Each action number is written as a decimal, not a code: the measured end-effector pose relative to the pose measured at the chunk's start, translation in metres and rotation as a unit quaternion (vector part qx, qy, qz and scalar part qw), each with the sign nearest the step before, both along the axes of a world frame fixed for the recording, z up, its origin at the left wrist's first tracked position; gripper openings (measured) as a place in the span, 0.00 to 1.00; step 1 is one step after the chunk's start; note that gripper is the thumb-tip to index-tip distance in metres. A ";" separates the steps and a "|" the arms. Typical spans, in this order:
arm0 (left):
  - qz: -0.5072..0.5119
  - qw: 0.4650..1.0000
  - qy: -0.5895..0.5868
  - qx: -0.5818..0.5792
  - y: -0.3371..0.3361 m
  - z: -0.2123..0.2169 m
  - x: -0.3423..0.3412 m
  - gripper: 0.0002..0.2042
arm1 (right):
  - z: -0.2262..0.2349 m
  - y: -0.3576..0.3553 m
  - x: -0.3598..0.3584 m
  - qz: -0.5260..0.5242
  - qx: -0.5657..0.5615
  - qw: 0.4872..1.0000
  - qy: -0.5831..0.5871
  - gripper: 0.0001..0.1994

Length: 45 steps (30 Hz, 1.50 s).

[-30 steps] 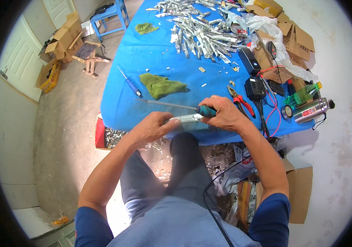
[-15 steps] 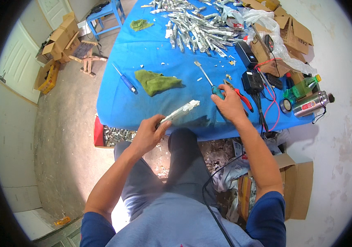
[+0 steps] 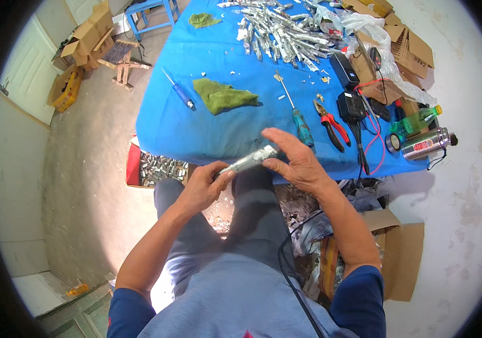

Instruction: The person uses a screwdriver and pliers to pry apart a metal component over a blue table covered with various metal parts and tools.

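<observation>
My left hand (image 3: 200, 187) is closed on the near end of a long, narrow, whitish-grey piece (image 3: 248, 161), held tilted over my lap by the table's front edge; its exact kind I cannot make out. At the far end of the piece is my right hand (image 3: 303, 167), thumb and fingers apart around its tip. The thumb is close against the end; whether it presses there I cannot tell. A screwdriver with a teal handle (image 3: 302, 127) lies on the blue tablecloth (image 3: 162, 132) just beyond my right hand. Red-handled pliers (image 3: 332, 126) rest to its right.
A blue-handled screwdriver (image 3: 183, 97) and a green cloth (image 3: 225, 97) lie left of centre. Similar pieces form a heap (image 3: 286, 34) at the back. Black adapters (image 3: 351, 106), a steel flask (image 3: 425, 144) and a green bottle (image 3: 418, 120) stand right. A box of metal parts (image 3: 159, 170) sits below the table's left.
My right hand has let go of the teal screwdriver, leaving it on the table, and has come left and nearer to the tip of the piece. My left hand still holds the piece.
</observation>
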<state>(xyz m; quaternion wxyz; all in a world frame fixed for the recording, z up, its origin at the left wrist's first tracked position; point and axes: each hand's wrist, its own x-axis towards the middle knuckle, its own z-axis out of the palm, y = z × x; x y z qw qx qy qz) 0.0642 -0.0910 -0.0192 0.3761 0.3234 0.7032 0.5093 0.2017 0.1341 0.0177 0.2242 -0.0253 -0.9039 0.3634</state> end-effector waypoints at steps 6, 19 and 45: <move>-0.095 0.989 -0.112 -0.026 -0.012 -0.004 0.011 0.21 | 0.000 -0.012 0.014 -0.003 -0.196 0.967 -0.159 0.12; -0.167 0.973 0.132 -0.087 -0.017 -0.021 0.050 0.20 | -0.011 -0.029 0.047 0.121 -0.114 0.944 -0.286 0.12; -0.215 0.908 -0.355 -0.055 -0.042 -0.019 0.076 0.27 | -0.007 -0.036 0.056 0.178 0.238 0.954 -0.047 0.19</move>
